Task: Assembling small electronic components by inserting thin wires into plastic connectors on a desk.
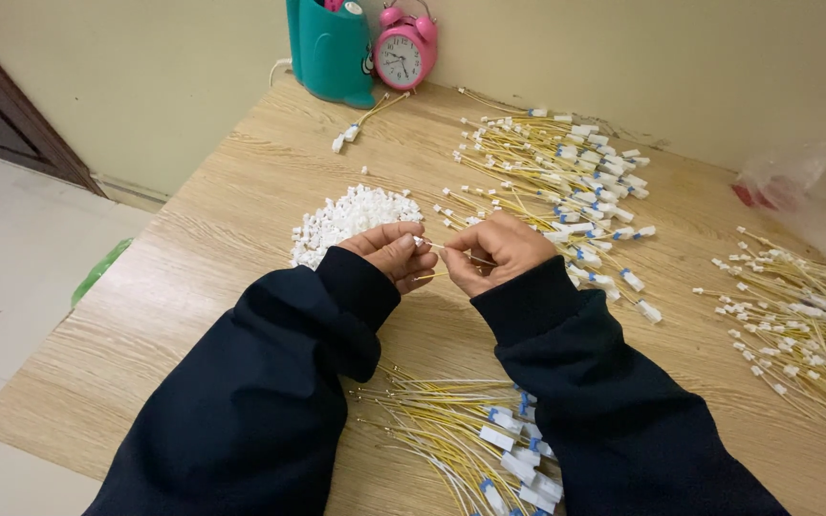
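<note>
Hands met over the table [241, 191]: left hand [392, 250] pinched a white plug [420, 242], right hand [499, 250] gripped a yellow wire [453, 252], tips close to join.

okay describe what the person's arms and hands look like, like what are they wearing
Both arms are covered by long, loose dark navy sleeves, plain with no visible markings, ending in snug ribbed cuffs at the wrists. The left hand and right hand are bare: no gloves. No rings, watch or bracelets can be seen. The fingernails look short and unpainted.
</note>
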